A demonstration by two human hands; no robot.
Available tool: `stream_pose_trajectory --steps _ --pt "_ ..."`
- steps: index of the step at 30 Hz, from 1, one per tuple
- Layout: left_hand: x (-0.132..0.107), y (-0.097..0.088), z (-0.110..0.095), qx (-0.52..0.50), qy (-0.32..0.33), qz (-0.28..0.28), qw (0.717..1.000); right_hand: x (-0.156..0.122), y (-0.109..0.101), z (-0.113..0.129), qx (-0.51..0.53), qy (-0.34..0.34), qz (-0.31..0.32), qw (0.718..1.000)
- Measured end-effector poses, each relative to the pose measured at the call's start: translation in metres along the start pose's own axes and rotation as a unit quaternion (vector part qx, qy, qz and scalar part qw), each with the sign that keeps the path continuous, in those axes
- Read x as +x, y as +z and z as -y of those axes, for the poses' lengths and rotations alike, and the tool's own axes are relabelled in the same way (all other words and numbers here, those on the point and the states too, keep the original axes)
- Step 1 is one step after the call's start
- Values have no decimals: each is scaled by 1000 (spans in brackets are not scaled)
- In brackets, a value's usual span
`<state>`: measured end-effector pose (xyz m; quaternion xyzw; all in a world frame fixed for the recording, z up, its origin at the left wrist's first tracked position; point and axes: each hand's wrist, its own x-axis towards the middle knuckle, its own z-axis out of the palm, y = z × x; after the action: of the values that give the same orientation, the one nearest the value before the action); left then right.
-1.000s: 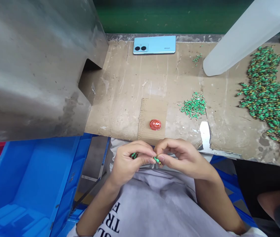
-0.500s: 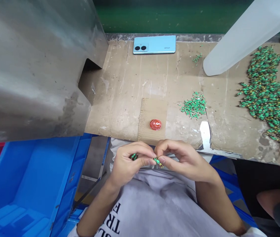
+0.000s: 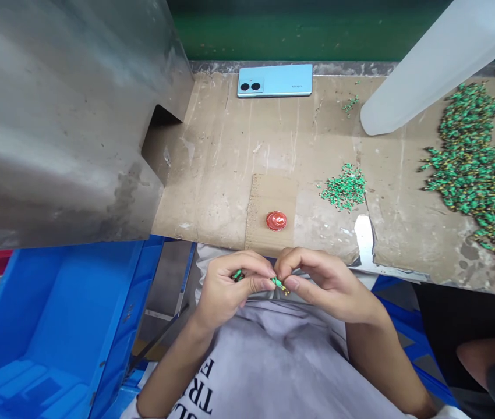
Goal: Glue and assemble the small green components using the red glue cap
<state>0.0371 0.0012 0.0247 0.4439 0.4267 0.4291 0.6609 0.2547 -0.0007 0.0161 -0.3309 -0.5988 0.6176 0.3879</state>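
Note:
My two hands meet over my lap, just below the near edge of the cardboard-covered table (image 3: 230, 174). My left hand (image 3: 225, 288) is curled, with small green parts (image 3: 237, 274) tucked in its palm. Its fingertips and those of my right hand (image 3: 317, 282) pinch one small green part (image 3: 279, 284) between them. A small heap of green pieces (image 3: 343, 187) lies on the cardboard ahead of my right hand. A much larger heap of green and yellow parts (image 3: 474, 169) spreads at the far right.
A red round cap (image 3: 276, 220) sits near the table's front edge. A light-blue phone (image 3: 274, 80) lies at the back. A grey metal housing (image 3: 55, 116) fills the left, above a blue crate (image 3: 50, 326). A white plastic chute (image 3: 431, 64) slants in at upper right.
Both hands stay pinched on the small green part with only slight finger shifts. The view has moved a little.

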Motion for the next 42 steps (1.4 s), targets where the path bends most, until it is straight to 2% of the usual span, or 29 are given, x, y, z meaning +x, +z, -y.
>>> stream_pose_trajectory --steps 3,6,11,15,19,24,32,42 --pt "-1 2 -2 30 22 -26 999 -2 2 -1 13 -12 -14 1000" --pt "-1 4 -4 72 71 -54 993 -4 8 -1 9 -31 -37 999" --pt "-3 5 -1 96 167 -66 979 -2 22 2 -133 -123 -103 978" --pt "-6 5 1 118 196 -72 971 1 27 5 -210 -169 -103 957" --pt "-7 6 1 120 208 -67 968 0 29 10 -202 -170 -83 961" --pt "-6 8 2 102 211 -69 970 1 29 14 -196 -173 -92 961" --pt "-1 1 6 70 245 -7 967 -1 26 12 -177 -167 -84 966" --pt "2 -2 5 114 294 6 949 1 24 14 -166 -183 -67 967"
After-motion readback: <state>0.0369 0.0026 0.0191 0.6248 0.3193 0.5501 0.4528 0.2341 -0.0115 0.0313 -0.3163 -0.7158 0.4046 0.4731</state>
